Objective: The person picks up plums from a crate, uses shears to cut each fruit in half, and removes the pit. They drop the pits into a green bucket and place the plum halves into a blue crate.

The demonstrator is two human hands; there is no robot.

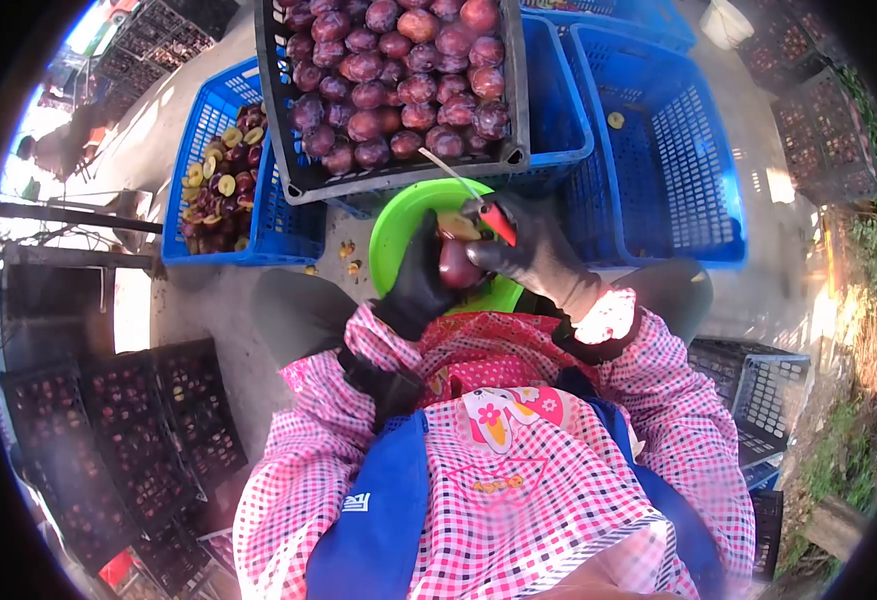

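Observation:
My left hand, in a dark glove, is closed around a plum above the green basin. Yellow cut flesh shows at the plum's upper side. In my gloved right hand is a knife with a red handle, its thin blade pointing up and left, away from the plum. The right thumb rests against the plum's side. My hands cover much of the basin, so most of its contents are hidden. Just beyond it sits a black crate filled with whole purple plums.
A blue crate at left holds halved plums. At right, another blue crate has one cut piece inside. Small scraps lie on the floor left of the basin. Dark crates of fruit stand at lower left.

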